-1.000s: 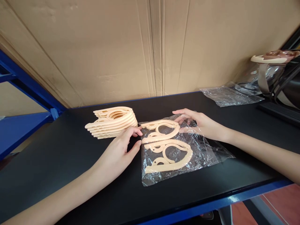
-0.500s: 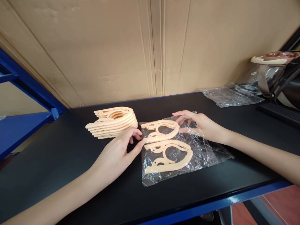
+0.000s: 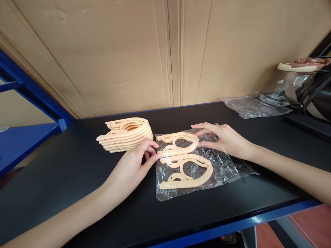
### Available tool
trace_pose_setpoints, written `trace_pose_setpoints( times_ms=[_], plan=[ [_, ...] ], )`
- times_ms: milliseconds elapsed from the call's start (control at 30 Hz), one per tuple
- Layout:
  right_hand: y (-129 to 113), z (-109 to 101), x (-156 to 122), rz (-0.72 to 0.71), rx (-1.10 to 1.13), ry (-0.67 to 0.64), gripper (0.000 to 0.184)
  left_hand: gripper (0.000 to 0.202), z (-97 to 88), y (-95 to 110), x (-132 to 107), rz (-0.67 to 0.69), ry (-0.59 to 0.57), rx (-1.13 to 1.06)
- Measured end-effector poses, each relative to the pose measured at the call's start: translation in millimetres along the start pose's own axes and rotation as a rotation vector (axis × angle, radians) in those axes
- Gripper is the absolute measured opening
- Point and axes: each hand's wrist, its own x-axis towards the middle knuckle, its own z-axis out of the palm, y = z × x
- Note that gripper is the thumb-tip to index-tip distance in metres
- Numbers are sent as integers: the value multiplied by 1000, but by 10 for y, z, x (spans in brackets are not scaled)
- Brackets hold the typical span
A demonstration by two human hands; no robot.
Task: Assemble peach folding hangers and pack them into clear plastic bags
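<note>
Two beige folding clothes hangers, folded up, lie one above the other inside a clear plastic bag on the black tabletop. At the bag's left edge is my left hand, thumb tip touching the bag by the hanger ends, forefinger held apart and the other fingers curled. Over the bag's upper right rests my right hand, with thumb and fingers spread; its thumb meets the rounded end of the upper hanger through the plastic. A stack of several similar folded hangers stands just beyond my left hand.
Tall cardboard backs the black table. Another clear plastic bag lies at the back right, near a dark object with black cables. A blue metal frame stands at the left, and a blue rail edges the front.
My left thumb and fingers have shifted slightly along the bag's left edge. The bag's lower left corner sits a little higher. My right hand has hardly moved.
</note>
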Motion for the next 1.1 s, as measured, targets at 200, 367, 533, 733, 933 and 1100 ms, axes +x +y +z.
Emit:
trace_pose_setpoints(
  times_ms=[200, 367, 533, 733, 933, 1100],
  plan=[
    [-24, -6, 3, 33, -13, 25, 49, 21, -13, 25, 10, 6, -16, 18],
    [-23, -22, 3, 31, -18, 38, 48, 20, -22, 25, -2, 43, -21, 73],
    [-25, -49, 1, 29, -20, 28, 45, 22, -72, 41, -31, 171, 47, 271],
    [13, -172, 8, 101, -65, 106, 37, 22, -440, 135, 24, 543, 217, 544],
    [44, -321, 5, 157, -66, 251, 33, 66, -870, -142, 212, 250, 162, 442],
    [21, -366, -2, 169, -32, 268, 34, 80, -1072, -420, 297, 24, 2, 307]
  ],
)
